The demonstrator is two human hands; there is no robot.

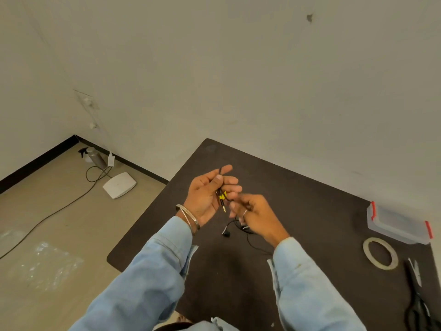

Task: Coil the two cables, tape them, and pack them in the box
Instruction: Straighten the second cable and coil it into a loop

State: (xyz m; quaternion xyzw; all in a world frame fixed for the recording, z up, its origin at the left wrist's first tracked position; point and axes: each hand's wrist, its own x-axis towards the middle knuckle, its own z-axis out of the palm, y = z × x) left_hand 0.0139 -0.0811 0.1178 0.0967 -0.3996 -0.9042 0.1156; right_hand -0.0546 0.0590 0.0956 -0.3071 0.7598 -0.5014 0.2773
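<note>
while the left hand [205, 197] holds a thin black cable with a gold plug and a yellow tag [222, 198] up over the dark brown worktop [310, 211], thumb pinching the strand against curled fingers, the step in hand looks like the coiling of the first cable. the plug hangs down between the two hands, and a short run of cable sticks up past the forefinger. the right hand [253, 212] is blurred; its fingers are curled round the black strand just beside the plug, so that grip seems closed on the cable, though the exact hold is hard to read. below it the loose tail of the cable, with small black earbuds [226, 233], lies slack on the worktop.

no neat loop shows yet, so the task is early. the next move calls for winding the slack round the left fingers with even loops, keeping the thumb pinch firm so the turns do not spring open.

well apart to the right wait the ring of pale tape [381, 253], the black-handled scissors [416, 299] and the clear plastic box with red clasps [401, 223], lid still on.
</note>
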